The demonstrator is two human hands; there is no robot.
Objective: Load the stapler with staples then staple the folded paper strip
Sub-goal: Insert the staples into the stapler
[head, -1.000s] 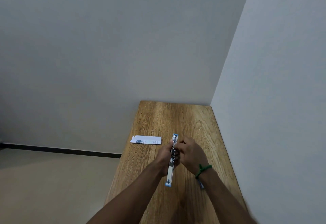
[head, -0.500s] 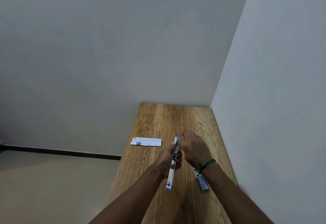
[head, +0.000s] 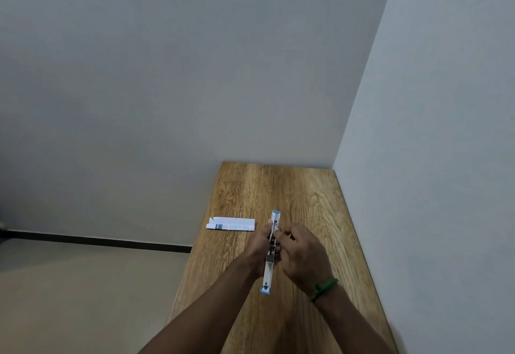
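Head cam looks down at a narrow wooden table (head: pixel 301 192) pushed into a wall corner, w/ both forearms reaching in from the bottom edge.

Left hand (head: pixel 257 245): fingers curled round the stapler (head: pixel 269 264) at about its middle, gripping from the left side. Thumb tip shows near the far end of the tool. Hand is closed on it, no slack visible.

Right hand (head: pixel 302 253): fingers bent inward & bunched, tips meeting the stapler's mid section just right of the left hand's grip. Half-curled, not a flat palm. Can't tell whether it pinches anything small btwn the fingertips – too tiny & partly hidden by the knuckles. A green band (head: pixel 324 288) sits on that wrist.

Stapler is opened out long, lying roughly lengthwise along the table, pointing away from the person. Blue tip at the far end, blue tip at the near end, shiny metal channel showing on the near half. Near end sits low by the table top; can't tell if it touches. Whether staples are in the channel: not readable at this res.

Folded paper strip (head: pixel 230 224) lies flat on the table near its left edge, crosswise, to the left of the stapler's far end & apart from both hands. White w/ a dark printed patch toward its left end.
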